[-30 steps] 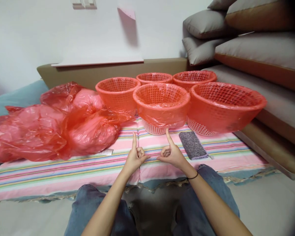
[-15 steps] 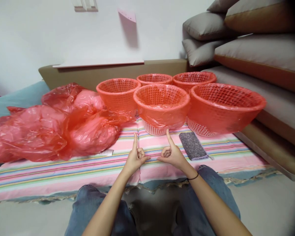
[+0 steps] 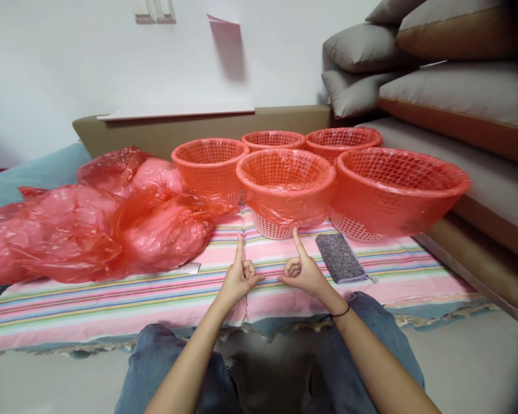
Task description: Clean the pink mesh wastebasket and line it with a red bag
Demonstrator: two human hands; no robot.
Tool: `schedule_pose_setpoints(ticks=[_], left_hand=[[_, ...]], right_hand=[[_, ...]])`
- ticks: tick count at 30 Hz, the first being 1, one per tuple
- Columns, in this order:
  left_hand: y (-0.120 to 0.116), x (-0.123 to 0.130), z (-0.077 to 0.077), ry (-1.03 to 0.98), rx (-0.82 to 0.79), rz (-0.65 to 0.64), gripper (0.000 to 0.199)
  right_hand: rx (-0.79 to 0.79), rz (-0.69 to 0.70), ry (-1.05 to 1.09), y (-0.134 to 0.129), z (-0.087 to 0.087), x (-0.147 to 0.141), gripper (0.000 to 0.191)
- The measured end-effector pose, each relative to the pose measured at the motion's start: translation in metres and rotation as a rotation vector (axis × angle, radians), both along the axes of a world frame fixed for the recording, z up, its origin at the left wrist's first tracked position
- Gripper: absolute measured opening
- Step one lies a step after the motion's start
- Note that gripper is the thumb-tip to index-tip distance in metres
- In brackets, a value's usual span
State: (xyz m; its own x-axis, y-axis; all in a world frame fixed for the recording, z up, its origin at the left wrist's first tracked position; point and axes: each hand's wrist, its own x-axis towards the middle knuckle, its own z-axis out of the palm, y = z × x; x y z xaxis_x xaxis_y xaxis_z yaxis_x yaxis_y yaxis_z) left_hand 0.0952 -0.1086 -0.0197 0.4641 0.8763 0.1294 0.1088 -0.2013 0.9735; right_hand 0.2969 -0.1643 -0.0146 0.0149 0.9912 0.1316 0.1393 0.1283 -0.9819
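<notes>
My left hand [image 3: 240,275] hovers over the striped cloth with index finger and thumb stretched out and the other fingers curled; it holds nothing. Mirroring it, my right hand [image 3: 303,271] makes the same shape, also without anything in it. The thumbs point at each other with a gap between them. Just beyond the hands stands a pink-red mesh basket [image 3: 280,221] with red plastic film over its rim. A grey speckled cloth pouch [image 3: 340,259] lies to the right of my right hand. Red plastic bags [image 3: 164,230] with pink contents spread out on the left.
Behind and beside the front basket are more lined baskets: a right one [image 3: 397,213], a left one [image 3: 210,172], and two at the back [image 3: 273,139]. Stacked grey-brown cushions [image 3: 457,92] rise at the right. The striped cloth [image 3: 112,310] covers the seat up to my knees.
Both hands keep the same pose. The whole view has shifted very slightly, with the scene a little further right and lower; nothing else has visibly moved.
</notes>
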Motion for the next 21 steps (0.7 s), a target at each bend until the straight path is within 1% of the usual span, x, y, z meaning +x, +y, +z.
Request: schedule_pose_setpoints(ticks=[6,10,12,14,15,16,17,18,19,20,21], left_hand=[[0.003,-0.002,-0.006,-0.003,-0.024,-0.025,0.122],[0.004,-0.004,-0.006,0.004,-0.028,-0.026,0.119],[-0.005,-0.011,-0.002,0.026,-0.027,-0.022,0.111],[-0.027,-0.025,0.004,0.071,-0.023,-0.006,0.093],[-0.045,-0.034,0.008,0.113,-0.029,-0.001,0.081],[-0.066,-0.045,0.011,0.156,-0.017,0.01,0.065],[-0.09,-0.057,0.014,0.214,-0.027,-0.006,0.044],[-0.116,-0.069,0.017,0.285,-0.089,-0.066,0.023],[-0.142,-0.081,0.021,0.331,-0.197,-0.164,0.017],[-0.166,-0.091,0.025,0.318,-0.271,-0.151,0.019],[-0.187,-0.1,0.029,0.328,-0.28,-0.146,0.021]], right_hand=[[0.001,-0.021,-0.03,0.003,0.004,0.003,0.122],[0.016,-0.031,-0.027,0.005,-0.002,0.008,0.12],[0.025,-0.03,-0.031,0.006,-0.007,0.009,0.112],[0.025,-0.035,-0.036,0.006,-0.01,0.01,0.095],[0.021,-0.043,-0.038,0.005,-0.01,0.011,0.083],[0.016,-0.054,-0.039,0.004,-0.009,0.012,0.071],[0.012,-0.065,-0.041,0.002,-0.007,0.014,0.061],[0.01,-0.074,-0.044,-0.002,-0.004,0.016,0.054],[0.012,-0.078,-0.048,-0.007,-0.001,0.017,0.049],[0.017,-0.08,-0.053,-0.014,0.003,0.019,0.047],[0.021,-0.081,-0.059,-0.023,0.005,0.019,0.048]])
